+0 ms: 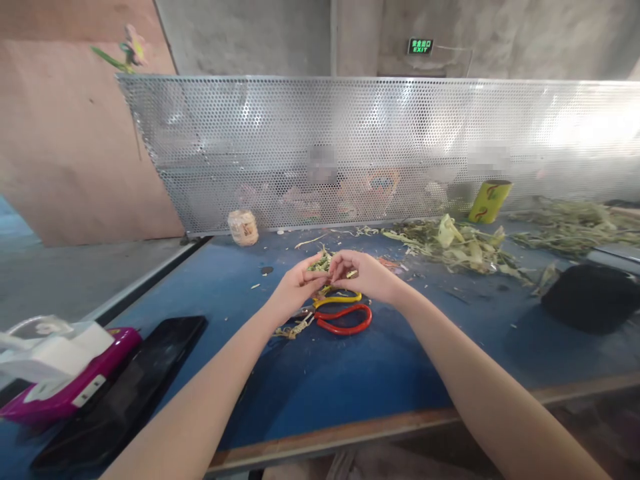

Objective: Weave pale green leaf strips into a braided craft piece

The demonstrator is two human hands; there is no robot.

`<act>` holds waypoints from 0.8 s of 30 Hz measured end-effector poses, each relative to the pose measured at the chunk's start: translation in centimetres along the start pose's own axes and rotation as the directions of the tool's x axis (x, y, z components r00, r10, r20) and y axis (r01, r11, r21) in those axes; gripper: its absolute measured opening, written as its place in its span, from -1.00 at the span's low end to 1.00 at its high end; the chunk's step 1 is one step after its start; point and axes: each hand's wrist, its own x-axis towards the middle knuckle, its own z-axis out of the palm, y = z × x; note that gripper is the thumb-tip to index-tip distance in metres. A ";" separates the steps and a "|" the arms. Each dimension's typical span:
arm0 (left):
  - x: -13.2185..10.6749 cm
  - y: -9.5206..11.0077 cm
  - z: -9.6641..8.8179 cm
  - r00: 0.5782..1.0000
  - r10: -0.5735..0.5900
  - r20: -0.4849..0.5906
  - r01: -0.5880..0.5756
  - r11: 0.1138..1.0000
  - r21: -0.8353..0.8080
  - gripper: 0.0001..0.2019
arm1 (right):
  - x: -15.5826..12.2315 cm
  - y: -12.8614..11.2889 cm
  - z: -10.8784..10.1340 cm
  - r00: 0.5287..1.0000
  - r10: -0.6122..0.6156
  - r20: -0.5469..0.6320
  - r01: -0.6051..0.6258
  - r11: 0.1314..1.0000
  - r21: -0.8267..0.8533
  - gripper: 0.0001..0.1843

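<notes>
Above the middle of the blue table, my left hand (299,288) and my right hand (364,275) meet with fingertips pinched together. Between them is a small bundle of green plant strands (325,260), mostly hidden by the fingers. Right below the hands lies a pair of scissors (344,323) with one red and one yellow handle loop; the blades point left, partly behind my left hand. A pale braided strand piece (295,329) rests beside the blades.
Dried leaves (457,243) are heaped at the back right, near a yellow-green can (491,201). A ball of twine (243,227) stands by the perforated metal screen (280,147). A black phone (125,393) and purple power strip (95,380) lie left; a black object (590,297) sits right.
</notes>
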 end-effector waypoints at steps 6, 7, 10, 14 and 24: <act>-0.1 0.3 0.6 0.999 -0.044 0.031 0.045 0.999 -0.028 -0.35 | -0.3 -0.2 -0.1 0.995 -0.086 -0.048 0.068 0.953 -0.296 -0.78; -0.1 0.3 0.6 0.999 -0.036 0.041 0.037 0.999 -0.027 -0.36 | -0.4 -0.2 0.0 0.994 -0.100 -0.046 0.079 0.935 -0.346 -0.75; -0.1 0.5 0.8 0.998 -0.005 0.066 0.007 0.999 -0.039 -0.38 | -0.5 -0.3 0.2 0.989 -0.141 -0.046 0.105 0.883 -0.458 -0.73; -0.1 0.4 0.8 0.999 -0.035 0.029 0.039 0.988 -0.151 -0.35 | -0.5 -0.3 0.5 0.986 -0.154 -0.067 0.100 0.858 -0.504 -0.72; -0.1 0.2 0.4 0.993 -0.118 0.011 0.116 0.955 -0.273 -0.33 | -0.4 0.1 0.4 0.976 -0.202 -0.086 0.130 0.848 -0.514 -0.71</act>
